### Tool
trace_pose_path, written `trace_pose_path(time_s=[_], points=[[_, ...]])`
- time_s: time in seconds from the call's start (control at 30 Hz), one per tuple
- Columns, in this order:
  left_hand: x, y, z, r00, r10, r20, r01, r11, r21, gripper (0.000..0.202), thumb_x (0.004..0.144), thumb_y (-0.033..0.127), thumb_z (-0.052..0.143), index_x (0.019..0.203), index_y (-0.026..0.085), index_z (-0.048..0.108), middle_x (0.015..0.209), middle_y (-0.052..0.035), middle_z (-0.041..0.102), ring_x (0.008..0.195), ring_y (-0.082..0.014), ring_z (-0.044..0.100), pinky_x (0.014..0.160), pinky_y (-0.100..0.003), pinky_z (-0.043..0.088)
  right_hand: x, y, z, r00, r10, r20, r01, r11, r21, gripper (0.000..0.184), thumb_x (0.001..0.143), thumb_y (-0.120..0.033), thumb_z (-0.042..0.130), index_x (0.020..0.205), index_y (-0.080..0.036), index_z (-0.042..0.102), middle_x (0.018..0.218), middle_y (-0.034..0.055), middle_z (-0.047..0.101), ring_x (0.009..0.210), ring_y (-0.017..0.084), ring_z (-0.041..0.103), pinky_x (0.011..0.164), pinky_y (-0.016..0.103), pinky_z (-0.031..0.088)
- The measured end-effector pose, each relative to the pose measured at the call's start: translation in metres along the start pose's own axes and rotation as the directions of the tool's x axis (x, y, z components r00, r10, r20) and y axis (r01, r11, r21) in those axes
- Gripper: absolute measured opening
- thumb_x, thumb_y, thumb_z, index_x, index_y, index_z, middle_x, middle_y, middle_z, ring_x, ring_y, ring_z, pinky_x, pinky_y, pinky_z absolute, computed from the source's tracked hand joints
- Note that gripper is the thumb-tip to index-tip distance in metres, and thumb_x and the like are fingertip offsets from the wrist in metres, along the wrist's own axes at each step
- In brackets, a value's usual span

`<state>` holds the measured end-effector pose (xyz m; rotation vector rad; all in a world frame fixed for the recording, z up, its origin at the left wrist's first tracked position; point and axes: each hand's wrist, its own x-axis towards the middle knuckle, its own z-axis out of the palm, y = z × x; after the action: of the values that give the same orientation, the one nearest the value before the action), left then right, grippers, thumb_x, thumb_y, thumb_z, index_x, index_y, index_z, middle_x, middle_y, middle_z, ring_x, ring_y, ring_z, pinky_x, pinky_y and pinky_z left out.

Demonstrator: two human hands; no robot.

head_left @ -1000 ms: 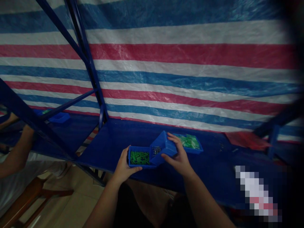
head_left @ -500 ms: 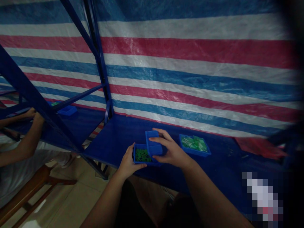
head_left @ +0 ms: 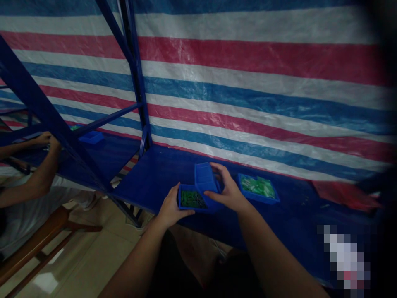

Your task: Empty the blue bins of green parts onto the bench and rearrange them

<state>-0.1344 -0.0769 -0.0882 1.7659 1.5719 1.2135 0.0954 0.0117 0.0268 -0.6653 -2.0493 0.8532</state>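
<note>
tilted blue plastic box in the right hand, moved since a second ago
Yes: the blue plastic box went left, away from the blue tray of pale green pieces.

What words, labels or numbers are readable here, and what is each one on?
None readable: the tilted blue tray, the tray of green pieces, the far tray and the striped tarp show no writing.
The pixelated patch at lower right is blurred out.

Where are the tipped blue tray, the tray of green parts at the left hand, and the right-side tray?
tipped blue tray (head_left: 204,179), head view, its upturned outer side.
left-hand tray (head_left: 200,209), head view, its front wall.
right-side tray (head_left: 257,199), head view, its front wall.
</note>
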Motion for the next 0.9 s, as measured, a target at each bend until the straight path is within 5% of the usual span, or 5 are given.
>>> trace_pose_path(time_s=[0.1,0.2,0.37,0.67,0.9], points=[[-0.001,-0.001,0.0,1.0,0.0,0.004,0.0,1.0,0.01,0.116,0.06,0.051,0.09,0.155,0.021,0.029,0.151,-0.0172,0.042,0.14,-0.0363,0.042,0.115,-0.054,0.036,-0.013,0.017,-0.01,0.956,0.05,-0.29,-0.021,0.995,0.1,0.082,0.076,-0.039,0.078,0.147,-0.033,0.037,0.148,0.0079,0.043,0.137,0.03,0.043,0.112,0.048,0.04],[-0.001,-0.002,0.0,1.0,0.002,0.008,-0.002,1.0,0.017,0.117,0.06,0.052,0.09,0.155,0.021,0.028,0.152,-0.0166,0.042,0.141,-0.0358,0.042,0.116,-0.054,0.036,-0.031,0.036,-0.016,0.844,0.186,-0.504,-0.054,0.963,0.266,0.074,0.077,-0.04,0.076,0.142,-0.037,0.04,0.138,0.0044,0.049,0.126,0.027,0.051,0.108,0.048,0.043],[-0.001,-0.003,0.0,1.0,0.003,-0.005,-0.003,1.0,-0.004,0.117,0.059,0.05,0.091,0.155,0.022,0.03,0.151,-0.0158,0.043,0.14,-0.0365,0.042,0.115,-0.055,0.037,-0.062,0.062,-0.002,0.674,0.364,-0.643,-0.056,0.893,0.447,0.056,0.087,-0.044,0.06,0.135,-0.04,0.031,0.113,0.0012,0.053,0.099,0.02,0.059,0.094,0.048,0.052],[-0.002,0.003,0.001,0.999,-0.042,0.007,0.042,0.995,-0.092,0.132,0.054,0.041,0.095,0.159,0.027,0.017,0.154,-0.0161,0.041,0.139,-0.037,0.044,0.115,-0.058,0.037,-0.079,0.048,0.038,0.905,0.279,-0.321,-0.229,0.956,0.186,0.08,0.084,-0.052,0.067,0.147,-0.031,0.023,0.137,0.0117,0.041,0.119,0.029,0.051,0.102,0.05,0.048],[-0.001,0.018,-0.006,0.999,0.037,0.022,-0.036,0.997,-0.076,0.117,0.061,0.036,0.092,0.157,0.028,0.025,0.153,-0.0137,0.041,0.14,-0.0357,0.042,0.116,-0.055,0.035,-0.091,0.052,0.026,0.957,0.23,-0.177,-0.228,0.973,0.033,0.074,0.076,-0.046,0.078,0.133,-0.03,0.034,0.132,0.0084,0.042,0.121,0.029,0.05,0.103,0.046,0.047]])
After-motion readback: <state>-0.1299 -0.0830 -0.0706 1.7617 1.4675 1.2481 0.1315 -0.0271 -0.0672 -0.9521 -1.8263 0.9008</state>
